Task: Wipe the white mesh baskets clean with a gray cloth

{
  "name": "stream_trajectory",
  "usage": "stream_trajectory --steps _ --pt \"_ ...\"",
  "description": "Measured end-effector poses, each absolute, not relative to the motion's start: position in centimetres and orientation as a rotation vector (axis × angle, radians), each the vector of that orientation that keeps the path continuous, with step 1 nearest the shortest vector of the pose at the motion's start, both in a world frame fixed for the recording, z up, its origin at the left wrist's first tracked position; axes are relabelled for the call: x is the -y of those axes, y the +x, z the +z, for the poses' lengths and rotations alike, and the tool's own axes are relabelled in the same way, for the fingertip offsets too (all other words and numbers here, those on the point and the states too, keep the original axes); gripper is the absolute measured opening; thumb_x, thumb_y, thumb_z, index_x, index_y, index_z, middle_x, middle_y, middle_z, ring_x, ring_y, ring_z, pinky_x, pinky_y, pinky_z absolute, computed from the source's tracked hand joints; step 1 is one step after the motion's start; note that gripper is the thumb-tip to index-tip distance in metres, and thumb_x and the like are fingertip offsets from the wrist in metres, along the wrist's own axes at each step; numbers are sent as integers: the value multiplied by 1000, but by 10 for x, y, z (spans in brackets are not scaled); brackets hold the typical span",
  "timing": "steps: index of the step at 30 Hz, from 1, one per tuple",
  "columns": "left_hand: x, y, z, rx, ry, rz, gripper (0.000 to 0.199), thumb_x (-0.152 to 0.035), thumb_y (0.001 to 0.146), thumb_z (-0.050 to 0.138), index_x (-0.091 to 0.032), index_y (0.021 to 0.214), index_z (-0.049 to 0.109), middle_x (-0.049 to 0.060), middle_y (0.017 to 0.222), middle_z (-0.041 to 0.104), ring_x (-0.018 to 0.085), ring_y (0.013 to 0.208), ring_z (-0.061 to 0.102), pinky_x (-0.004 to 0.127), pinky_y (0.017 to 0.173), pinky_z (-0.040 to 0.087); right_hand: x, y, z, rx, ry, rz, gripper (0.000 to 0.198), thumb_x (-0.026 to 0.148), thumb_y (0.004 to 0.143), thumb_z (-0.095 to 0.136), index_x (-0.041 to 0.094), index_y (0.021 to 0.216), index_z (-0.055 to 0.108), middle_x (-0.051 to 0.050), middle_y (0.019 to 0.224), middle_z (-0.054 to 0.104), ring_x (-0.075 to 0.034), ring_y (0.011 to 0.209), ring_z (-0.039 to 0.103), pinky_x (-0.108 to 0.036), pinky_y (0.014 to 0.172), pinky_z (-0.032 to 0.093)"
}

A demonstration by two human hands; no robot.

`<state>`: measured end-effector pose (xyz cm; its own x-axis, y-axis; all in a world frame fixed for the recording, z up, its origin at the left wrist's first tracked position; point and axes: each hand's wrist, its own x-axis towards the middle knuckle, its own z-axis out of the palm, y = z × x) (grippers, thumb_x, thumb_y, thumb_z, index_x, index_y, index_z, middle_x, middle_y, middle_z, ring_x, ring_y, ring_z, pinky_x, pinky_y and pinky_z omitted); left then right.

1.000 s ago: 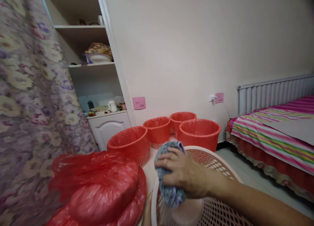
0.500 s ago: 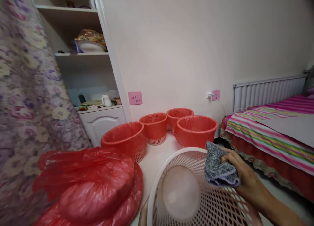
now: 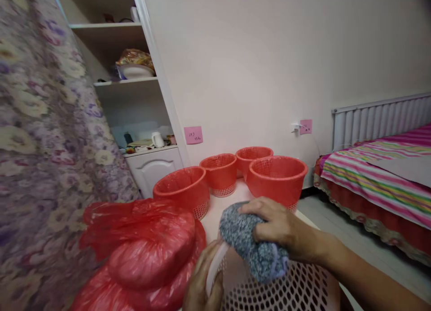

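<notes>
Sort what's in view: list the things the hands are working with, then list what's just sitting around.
In hand:
- right hand pressing the grey cloth
- left hand gripping the rim of the white basket

Lying about:
- four red baskets on the table
- red plastic bags at the left
- striped bed
- white cabinet and its shelves

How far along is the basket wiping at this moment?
Done: cannot be told; four red baskets stand by the wall, their state unclear. In hand: the right hand presses a grey cloth on the white basket, whose rim the left hand grips. Left: how much of this basket remains cannot be judged.
</notes>
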<state>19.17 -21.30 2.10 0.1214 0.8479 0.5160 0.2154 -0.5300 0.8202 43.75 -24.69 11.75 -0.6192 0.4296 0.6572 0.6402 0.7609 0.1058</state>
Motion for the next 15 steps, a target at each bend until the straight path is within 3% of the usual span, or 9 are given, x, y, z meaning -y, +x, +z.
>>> stream_trajectory --steps 7,11,15 --pt "197 198 21 -929 1971 1246 45 -14 75 51 -27 115 67 6 126 65 28 121 55 46 109 35 244 447 96 2259 -916 -438 10 18 89 49 23 83 55 -6 134 47 -19 123 44 -38 100 41" --pt "202 201 24 -997 1785 1337 35 -26 77 58 -25 109 70 7 120 68 30 121 55 45 110 34 253 489 49 1955 -1071 -350 9 16 85 53 23 89 50 -8 139 38 -22 126 40 -39 99 39" --pt "211 204 18 -1046 1557 1494 30 -32 75 61 -25 102 73 5 116 70 30 121 54 44 113 30 270 503 -38 1455 -1218 -203 13 21 84 53 28 94 50 -8 138 35 -29 125 40 -47 96 35"
